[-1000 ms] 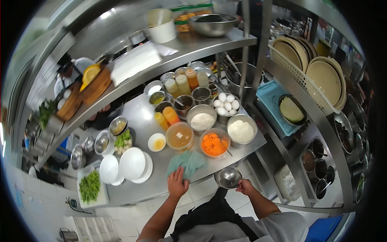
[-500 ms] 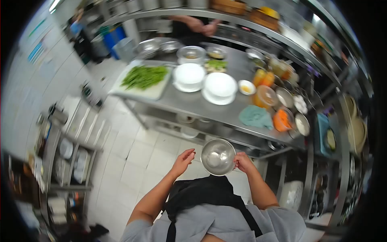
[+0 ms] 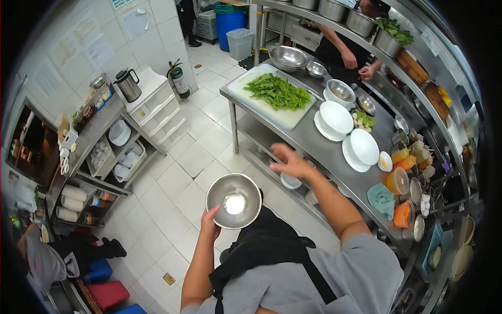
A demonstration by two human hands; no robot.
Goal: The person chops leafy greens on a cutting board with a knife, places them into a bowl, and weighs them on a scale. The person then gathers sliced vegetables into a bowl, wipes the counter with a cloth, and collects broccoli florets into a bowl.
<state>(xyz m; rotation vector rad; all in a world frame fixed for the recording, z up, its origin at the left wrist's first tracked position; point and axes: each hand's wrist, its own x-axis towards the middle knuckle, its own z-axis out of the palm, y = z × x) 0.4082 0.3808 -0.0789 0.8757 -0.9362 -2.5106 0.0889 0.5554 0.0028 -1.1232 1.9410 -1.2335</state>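
The left hand (image 3: 210,224) grips the rim of a shiny metal bowl (image 3: 234,201) and holds it up in the air over the white floor tiles, in front of the person's black apron. A little white stuff sits at the bottom of the bowl. The right hand (image 3: 289,163) is open with its fingers spread and holds nothing; it hovers near the front edge of the long steel counter (image 3: 319,149), not touching it as far as I can see. On the counter, at the far end, lies a white cutting board (image 3: 285,112) with a heap of green leaves (image 3: 277,90) on it. Past the board sit two metal bowls. Along the middle of the counter sit two upside-down white bowls (image 3: 336,116) on plates, a small dish with something yellow (image 3: 385,161), and a bowl of cut vegetables. Nearer the close end lie a teal cloth (image 3: 381,199), an orange tub (image 3: 401,214), a clear tub and sauce bottles. At the back side of the counter another person in dark clothes stands with both hands close together (image 3: 361,67).
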